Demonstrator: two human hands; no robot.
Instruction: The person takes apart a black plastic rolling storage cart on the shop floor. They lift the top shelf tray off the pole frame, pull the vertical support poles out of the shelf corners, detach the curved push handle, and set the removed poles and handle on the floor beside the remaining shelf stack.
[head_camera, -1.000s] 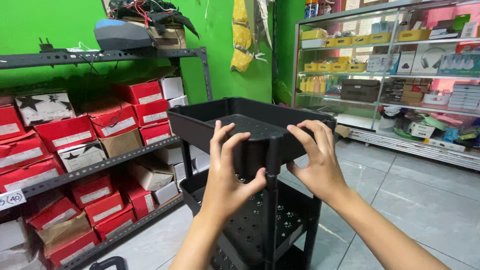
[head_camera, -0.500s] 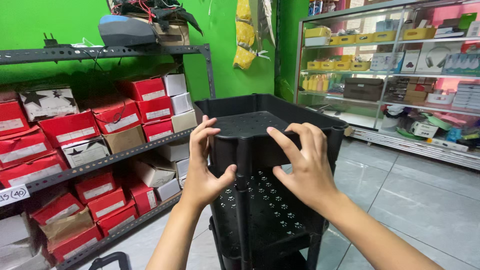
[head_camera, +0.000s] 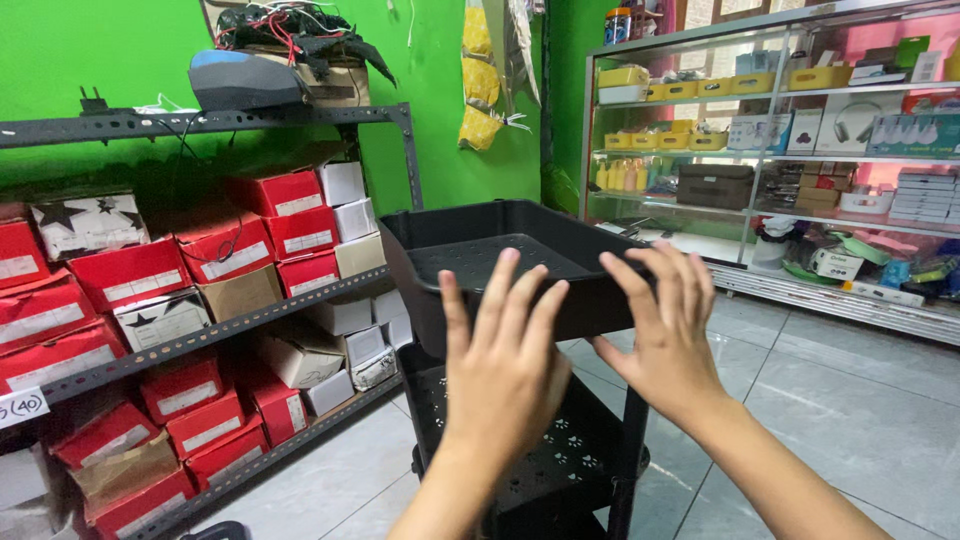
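A black plastic trolley cart with perforated tray shelves stands in front of me, its top tray (head_camera: 430, 245) open and bare. My left hand (head_camera: 500, 370) is raised before the tray's near wall, fingers spread, holding nothing. My right hand (head_camera: 660, 335) hovers beside it at the tray's near right side, fingers apart, also holding nothing. Both palms face the cart and look just off its wall. A lower shelf (head_camera: 560, 460) of the cart shows between my forearms.
A dark metal rack (head_camera: 200, 345) on the left holds several red, white and brown shoe boxes (head_camera: 270, 225). A glass display cabinet (head_camera: 800, 160) with yellow bins and boxes stands at the right. Green walls behind, grey tiled floor (head_camera: 860, 400) below.
Both hands have let go of the top tray's near edge and pulled back with fingers spread. The view has shifted, so the cart now sits lower and farther off.
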